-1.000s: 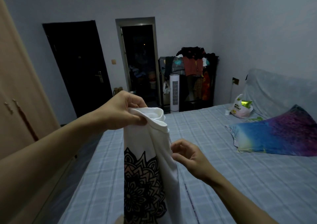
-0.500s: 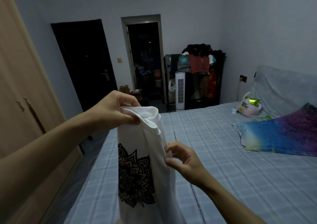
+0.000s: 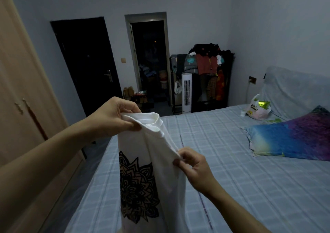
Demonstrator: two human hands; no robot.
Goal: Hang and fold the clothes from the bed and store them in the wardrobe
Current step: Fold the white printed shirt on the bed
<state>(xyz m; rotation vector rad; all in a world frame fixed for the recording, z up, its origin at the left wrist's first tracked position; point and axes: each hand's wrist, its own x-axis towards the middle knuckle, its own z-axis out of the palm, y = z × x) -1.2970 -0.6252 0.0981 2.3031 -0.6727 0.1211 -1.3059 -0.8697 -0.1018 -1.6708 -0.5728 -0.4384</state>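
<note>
Since the earlier frame, the right hand (image 3: 194, 168) is sitting slightly lower on the garment's edge, and the camera view is swinging a little to the left; the left hand's (image 3: 114, 118) grip is remaining unchanged. Left hand is gripping the collar of the white T-shirt (image 3: 151, 161), fingers curled over the ribbed neckline. Right hand is pinching a fold of fabric at the shirt's right edge, below the collar. Shirt is hanging in the air between both hands, above the near side of the bed (image 3: 232, 179), draping downward out of view. Fabric is showing plain white with a black mandala print (image 3: 137, 188) on the front, creased vertically. Bed is wearing a pale blue checked sheet. Wardrobe (image 3: 21, 90) is standing at the left, doors closed
</note>
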